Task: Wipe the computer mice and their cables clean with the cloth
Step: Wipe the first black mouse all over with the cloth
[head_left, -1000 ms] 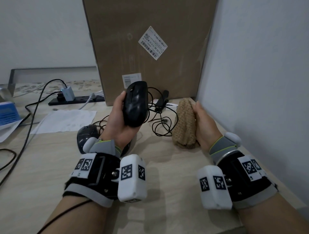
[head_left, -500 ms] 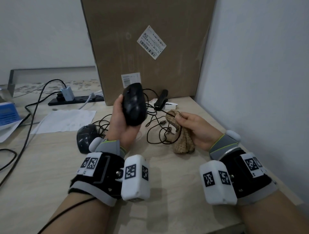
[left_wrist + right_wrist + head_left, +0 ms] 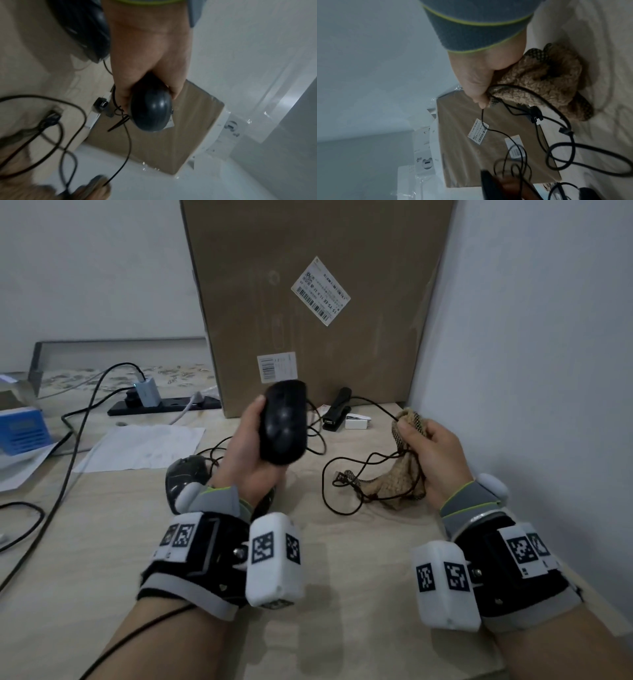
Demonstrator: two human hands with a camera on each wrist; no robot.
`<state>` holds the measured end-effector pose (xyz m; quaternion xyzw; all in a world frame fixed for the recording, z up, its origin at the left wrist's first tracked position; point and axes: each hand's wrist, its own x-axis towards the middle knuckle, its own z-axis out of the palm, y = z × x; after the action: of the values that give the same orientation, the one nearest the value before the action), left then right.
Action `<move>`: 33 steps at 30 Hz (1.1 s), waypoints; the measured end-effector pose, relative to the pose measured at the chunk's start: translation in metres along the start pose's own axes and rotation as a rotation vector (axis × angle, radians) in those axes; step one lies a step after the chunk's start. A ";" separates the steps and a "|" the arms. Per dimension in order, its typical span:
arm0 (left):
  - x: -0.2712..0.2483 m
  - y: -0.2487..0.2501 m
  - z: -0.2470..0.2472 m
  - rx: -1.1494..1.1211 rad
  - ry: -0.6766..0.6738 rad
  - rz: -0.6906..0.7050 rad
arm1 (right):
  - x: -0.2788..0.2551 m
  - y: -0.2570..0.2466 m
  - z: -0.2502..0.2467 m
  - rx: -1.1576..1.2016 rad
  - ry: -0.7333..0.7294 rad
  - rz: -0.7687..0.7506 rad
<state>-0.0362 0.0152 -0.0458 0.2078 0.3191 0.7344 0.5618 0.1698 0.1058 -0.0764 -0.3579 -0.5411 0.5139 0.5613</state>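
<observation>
My left hand (image 3: 251, 453) grips a black computer mouse (image 3: 283, 422) (image 3: 150, 109) and holds it upright above the wooden table (image 3: 359, 549). Its thin black cable (image 3: 373, 407) runs right to my right hand (image 3: 428, 446), which pinches it inside a tan woolly cloth (image 3: 399, 474) (image 3: 539, 82). The cloth hangs down to the table with cable loops (image 3: 346, 484) draped over it. A second dark mouse (image 3: 186, 474) lies on the table behind my left wrist, partly hidden.
A tall cardboard box (image 3: 308, 296) stands against the back wall, a white wall (image 3: 531, 371) closes the right side. A black stapler (image 3: 337, 409), a power strip (image 3: 161, 405) with a charger, a paper sheet (image 3: 144, 446), a blue box (image 3: 22, 431) and black leads (image 3: 72, 440) lie at the left.
My right hand picked the cloth up off the table, closed it round the mouse cable and moved up and right along it. The left hand kept holding the mouse, slightly higher.
</observation>
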 end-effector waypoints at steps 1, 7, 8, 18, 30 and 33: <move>-0.002 -0.006 0.004 0.029 -0.026 -0.036 | -0.003 -0.002 0.002 0.006 -0.020 -0.013; -0.013 -0.030 0.022 0.051 -0.159 -0.200 | -0.013 -0.007 0.010 -0.063 -0.203 0.006; -0.014 -0.031 0.023 0.038 -0.175 -0.210 | -0.014 -0.006 0.010 -0.077 -0.230 0.013; -0.012 -0.024 0.023 -0.040 -0.102 -0.087 | -0.019 -0.005 0.012 -0.127 -0.494 0.176; -0.007 0.011 0.003 -0.296 0.021 0.125 | -0.003 0.002 -0.001 -1.027 -0.024 -0.059; -0.008 0.012 0.005 -0.311 -0.017 0.158 | -0.003 -0.007 -0.006 -1.062 0.151 -0.072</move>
<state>-0.0392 0.0071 -0.0329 0.1489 0.1794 0.8151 0.5303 0.1773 0.1020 -0.0715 -0.6096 -0.6968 0.1228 0.3575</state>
